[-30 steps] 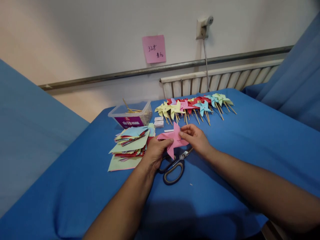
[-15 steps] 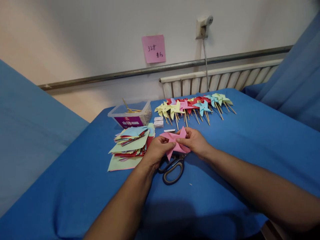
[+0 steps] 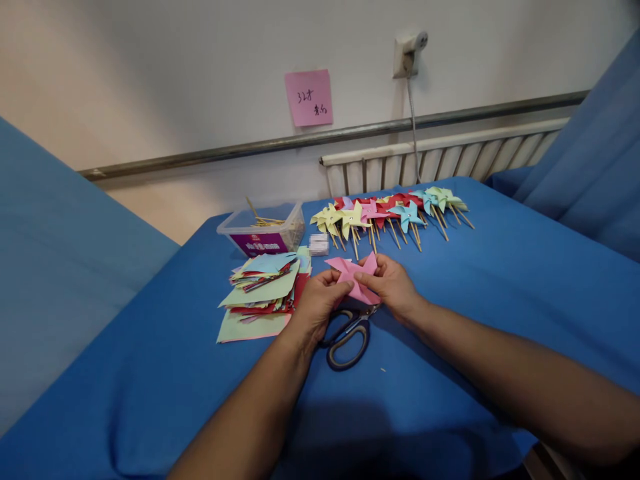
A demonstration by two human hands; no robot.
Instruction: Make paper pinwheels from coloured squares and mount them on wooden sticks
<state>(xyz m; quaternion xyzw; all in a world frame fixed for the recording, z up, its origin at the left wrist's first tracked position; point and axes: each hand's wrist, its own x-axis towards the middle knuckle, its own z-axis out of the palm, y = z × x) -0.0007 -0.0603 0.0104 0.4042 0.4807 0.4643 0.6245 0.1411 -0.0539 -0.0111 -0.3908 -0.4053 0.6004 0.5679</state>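
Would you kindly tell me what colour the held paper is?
The held paper is pink, clearest in the head view.

Pink handwritten note (image 3: 309, 98) on wall (image 3: 210, 67) above metal rail (image 3: 350, 129); white radiator (image 3: 445, 143) below.

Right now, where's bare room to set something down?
Bare blue cloth: between the pinwheels and the right forearm; also left of the paper stack. Between the forearms, below the scissors, only a tiny scrap. Crowded: around the left hand, with stack, pink paper and scissors close; tub and white boxes beyond.
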